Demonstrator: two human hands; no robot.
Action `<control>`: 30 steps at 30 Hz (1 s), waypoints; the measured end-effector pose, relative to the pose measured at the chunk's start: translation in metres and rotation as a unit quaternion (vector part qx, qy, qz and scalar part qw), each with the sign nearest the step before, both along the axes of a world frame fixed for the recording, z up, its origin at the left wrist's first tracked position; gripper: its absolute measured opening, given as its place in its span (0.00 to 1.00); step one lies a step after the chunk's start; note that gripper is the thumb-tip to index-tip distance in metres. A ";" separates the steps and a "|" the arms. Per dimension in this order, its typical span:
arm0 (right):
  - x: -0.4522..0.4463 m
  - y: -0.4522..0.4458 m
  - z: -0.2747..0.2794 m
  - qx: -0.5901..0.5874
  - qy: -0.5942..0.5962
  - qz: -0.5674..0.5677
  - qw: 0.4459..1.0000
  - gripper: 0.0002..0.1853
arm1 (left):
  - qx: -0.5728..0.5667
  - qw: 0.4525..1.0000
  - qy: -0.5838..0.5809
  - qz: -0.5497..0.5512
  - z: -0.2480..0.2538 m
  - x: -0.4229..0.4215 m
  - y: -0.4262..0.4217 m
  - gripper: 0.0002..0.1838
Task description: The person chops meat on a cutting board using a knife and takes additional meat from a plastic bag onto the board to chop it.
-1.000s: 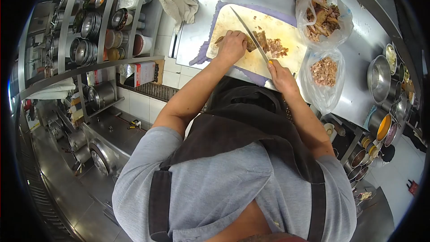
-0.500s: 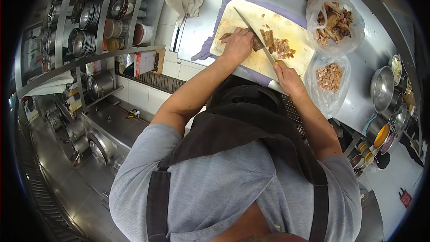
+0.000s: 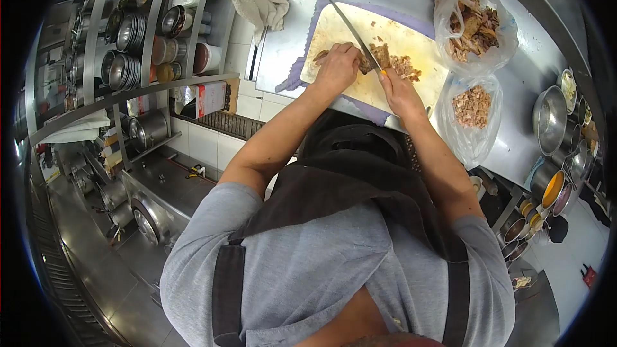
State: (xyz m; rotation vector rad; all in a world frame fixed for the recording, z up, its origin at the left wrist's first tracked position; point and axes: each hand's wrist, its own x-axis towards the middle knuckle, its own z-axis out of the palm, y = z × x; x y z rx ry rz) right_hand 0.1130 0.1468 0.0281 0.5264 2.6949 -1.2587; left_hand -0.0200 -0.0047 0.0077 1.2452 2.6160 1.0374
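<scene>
R hand (image 3: 402, 94) gripping knife (image 3: 351, 27); L hand (image 3: 338, 69) clasping meat (image 3: 365, 65) (on cutting bd (image 3: 411, 38)).

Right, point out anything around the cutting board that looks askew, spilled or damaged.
Only the purple cloth under the cutting board: it looks rumpled and juts out unevenly at the left, not square with the board. The chopped meat lies on the board; I see no clear spill or damage.

The desk (image 3: 277, 58) is smooth, glossy metal, and the knife (image 3: 351, 29) has a shiny metal blade. The cutting board (image 3: 411, 40) looks like matt plastic, the purple cloth (image 3: 292, 80) beneath it rough. Crinkled clear plastic bags (image 3: 500, 53) gleam at upper right.
</scene>
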 end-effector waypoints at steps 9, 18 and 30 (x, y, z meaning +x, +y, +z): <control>0.019 0.001 0.017 0.011 -0.081 0.041 0.996 0.20 | -0.067 0.997 0.008 0.028 -0.010 -0.004 -0.001 0.04; -0.043 -0.012 -0.021 0.021 -0.045 0.007 0.999 0.21 | -0.097 0.995 0.000 -0.015 -0.006 -0.008 0.002 0.08; 0.031 0.008 0.016 -0.056 -0.049 -0.050 0.996 0.17 | -0.036 0.999 0.002 0.025 0.007 -0.004 -0.009 0.06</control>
